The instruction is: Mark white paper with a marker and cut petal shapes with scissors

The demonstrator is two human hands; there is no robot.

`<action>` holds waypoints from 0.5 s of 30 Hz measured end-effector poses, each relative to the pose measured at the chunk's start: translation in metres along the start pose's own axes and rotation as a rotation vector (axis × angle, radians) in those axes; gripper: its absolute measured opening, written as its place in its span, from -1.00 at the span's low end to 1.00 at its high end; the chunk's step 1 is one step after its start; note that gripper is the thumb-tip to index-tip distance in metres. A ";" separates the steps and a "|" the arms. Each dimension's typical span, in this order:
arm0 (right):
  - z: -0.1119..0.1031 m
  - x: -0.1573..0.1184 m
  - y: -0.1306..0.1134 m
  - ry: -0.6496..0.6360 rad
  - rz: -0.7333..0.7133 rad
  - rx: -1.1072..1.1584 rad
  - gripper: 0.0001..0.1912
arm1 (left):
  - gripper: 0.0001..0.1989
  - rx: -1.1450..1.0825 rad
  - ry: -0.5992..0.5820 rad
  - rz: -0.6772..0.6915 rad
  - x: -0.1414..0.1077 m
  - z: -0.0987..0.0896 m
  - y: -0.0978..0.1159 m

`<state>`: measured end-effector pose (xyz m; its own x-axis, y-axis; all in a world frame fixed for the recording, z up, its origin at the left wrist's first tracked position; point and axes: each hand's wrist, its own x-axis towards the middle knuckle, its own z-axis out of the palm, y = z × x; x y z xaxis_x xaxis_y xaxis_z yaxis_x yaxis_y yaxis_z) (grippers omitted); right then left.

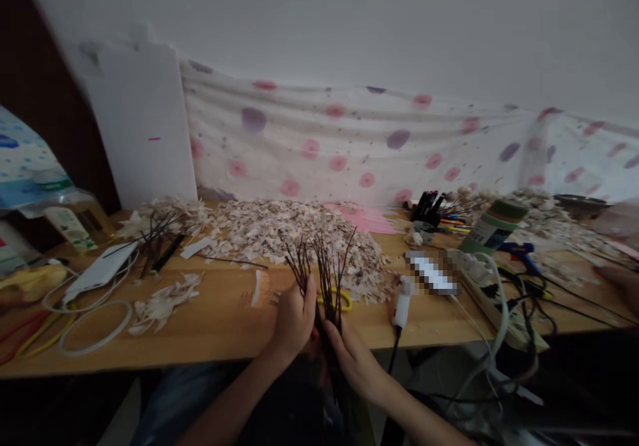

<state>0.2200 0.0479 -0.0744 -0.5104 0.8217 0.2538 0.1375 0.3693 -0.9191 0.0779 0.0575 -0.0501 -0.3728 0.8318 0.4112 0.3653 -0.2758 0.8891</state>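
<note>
Over the table's front edge, a bundle of thin dark twigs (pixel 327 269) stands roughly upright between my two hands. My left hand (pixel 294 316) is closed on the left part of the bundle, thumb pointing up along it. From the right, my right hand (pixel 353 356) wraps round the lower stems. The twigs fan out at the top in two clumps, and their lower ends are lost in shadow below the tabletop. Just behind them, a yellow loop (pixel 345 299) lies on the wood, partly hidden. A large heap of pale dry flakes (pixel 279 226) spreads beyond my hands.
The wooden table (pixel 224 329) carries a smaller flake pile (pixel 167 303), a white power bank (pixel 102 273) with cables, and more dark twigs (pixel 154 239) at left. To the right are a blurred phone (pixel 432 273), a power strip (pixel 492 299), a green canister (pixel 494 226) and a blue glue gun (pixel 522 253).
</note>
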 end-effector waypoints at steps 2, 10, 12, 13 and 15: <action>0.001 -0.001 -0.002 -0.044 0.033 0.031 -0.62 | -0.63 0.011 0.007 0.005 0.001 -0.002 0.002; 0.010 -0.001 -0.009 -0.157 0.248 0.184 -0.47 | -0.61 0.104 0.010 0.022 0.011 -0.007 0.003; 0.010 0.001 -0.010 -0.174 0.270 0.196 -0.43 | -0.60 0.130 0.020 0.029 0.015 -0.007 0.003; 0.010 0.001 -0.010 -0.182 0.275 0.198 -0.41 | -0.60 0.142 0.026 0.032 0.017 -0.007 0.003; 0.009 0.002 -0.010 -0.195 0.288 0.202 -0.39 | -0.60 0.161 0.034 0.038 0.021 -0.007 0.003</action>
<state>0.2101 0.0418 -0.0678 -0.6292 0.7744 -0.0665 0.1385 0.0275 -0.9900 0.0655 0.0708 -0.0378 -0.3841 0.8047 0.4527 0.5105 -0.2235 0.8303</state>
